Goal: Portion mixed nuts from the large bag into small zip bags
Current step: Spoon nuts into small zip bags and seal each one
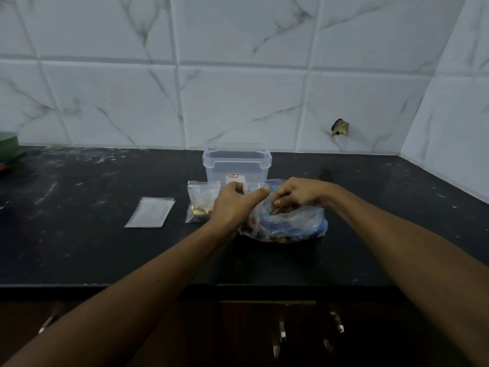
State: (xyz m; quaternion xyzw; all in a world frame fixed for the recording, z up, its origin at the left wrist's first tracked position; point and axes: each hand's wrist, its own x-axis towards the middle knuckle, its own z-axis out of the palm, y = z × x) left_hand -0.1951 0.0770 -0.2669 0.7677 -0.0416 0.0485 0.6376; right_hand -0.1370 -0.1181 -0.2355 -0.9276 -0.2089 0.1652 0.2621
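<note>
1. Left hand (232,201) grips the top edge of a small zip bag (251,207) with curled fingers, thumb stretched toward the right; I see the bag standing upright against the big bag, some nuts at its bottom.
2. Far left of the counter (79,247): a green object (8,145), cut by the frame edge; I cannot tell what it is.
3. Next, flat on the counter: empty bags (150,211), apparently stacked, well apart from the hands.
4. Just left of the left hand: a filled bag (201,202), upright, nuts settled in the lower part.
5. Behind both hands, near the tiled wall (238,75): a clear tub (236,164), lidless, small label on its front.
6. Right hand (299,194), fingertips bunched and pointing down into the mouth of the big bag (291,223); I read it as pinching nuts (276,210), though the pieces are too blurred to identify.
7. Big bag lies on the counter, clear with blue print, touching the small zip bag.
</note>
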